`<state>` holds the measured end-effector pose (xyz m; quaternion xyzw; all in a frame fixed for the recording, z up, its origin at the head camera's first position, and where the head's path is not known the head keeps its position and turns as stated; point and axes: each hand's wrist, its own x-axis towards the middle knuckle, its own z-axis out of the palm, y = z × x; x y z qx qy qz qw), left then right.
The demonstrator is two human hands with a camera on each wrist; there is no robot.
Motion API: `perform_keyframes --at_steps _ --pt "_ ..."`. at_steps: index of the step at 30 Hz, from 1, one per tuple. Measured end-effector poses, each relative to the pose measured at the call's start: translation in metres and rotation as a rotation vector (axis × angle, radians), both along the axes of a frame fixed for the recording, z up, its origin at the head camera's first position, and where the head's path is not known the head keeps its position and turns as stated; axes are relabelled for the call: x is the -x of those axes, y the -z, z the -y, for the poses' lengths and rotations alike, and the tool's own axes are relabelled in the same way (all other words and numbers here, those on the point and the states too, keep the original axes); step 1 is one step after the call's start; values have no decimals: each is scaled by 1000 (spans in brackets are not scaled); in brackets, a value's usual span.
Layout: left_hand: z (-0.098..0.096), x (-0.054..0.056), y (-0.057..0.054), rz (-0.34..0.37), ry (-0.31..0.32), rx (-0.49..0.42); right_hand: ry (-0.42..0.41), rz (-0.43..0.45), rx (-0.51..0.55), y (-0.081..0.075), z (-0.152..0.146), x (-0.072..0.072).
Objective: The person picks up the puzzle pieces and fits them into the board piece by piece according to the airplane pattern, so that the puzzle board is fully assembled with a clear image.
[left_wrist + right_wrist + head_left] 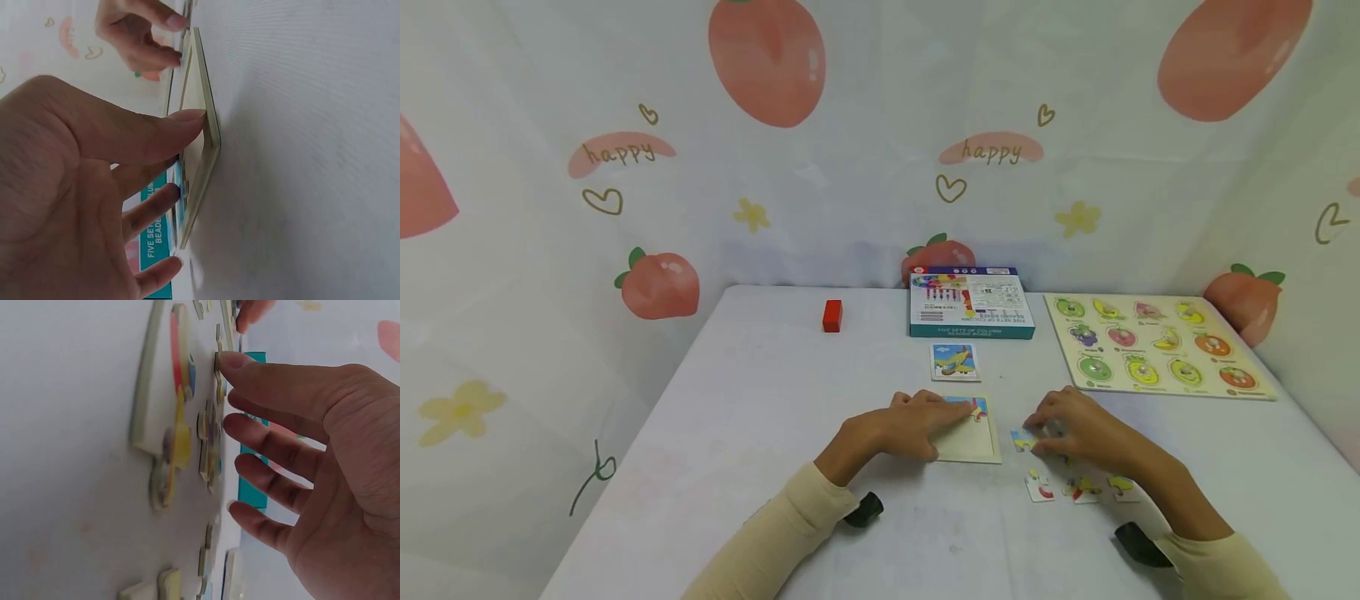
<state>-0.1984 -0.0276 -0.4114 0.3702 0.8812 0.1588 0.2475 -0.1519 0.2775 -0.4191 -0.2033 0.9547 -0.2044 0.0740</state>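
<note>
A shallow wooden puzzle tray (967, 448) lies in front of me, with a blue, red and yellow puzzle piece (978, 408) in its far right corner. My left hand (910, 425) rests over the tray's left side. Its index finger reaches that corner piece, and the thumb presses on the tray's rim (209, 125). To the right of the tray, my right hand (1078, 429) pinches a blue and yellow puzzle piece (1022, 440) between thumb and index finger, low over the table. Several loose pieces lie near it, among them a white and red one (1040, 486).
Beyond the tray lies a square plane picture (955, 362). Behind it is a teal-edged box (972, 304). A fruit board (1161, 346) occupies the back right of the table, and a red block (832, 316) stands at the back left.
</note>
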Motion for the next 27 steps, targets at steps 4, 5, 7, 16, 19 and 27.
perform_keyframes --at_steps 4,5,7,16,19,27 --pt "1 -1 -1 -31 -11 -8 -5 -15 -21 -1 -1 -4" --pt "2 -1 0 -36 -20 -14 -6 -20 -22 -1 -2 -5" --pt "3 -1 -1 -57 -36 -24 -8 -30 -21 -1 -2 -6" --pt "17 -1 0 -147 -116 -47 0 -27 -4 -1 -1 -8" --pt "20 -2 1 -146 -117 -56 -1 -29 -1 -1 -2 -8" --pt "26 0 5 -131 -140 -73 17 -15 13 0 1 -9"
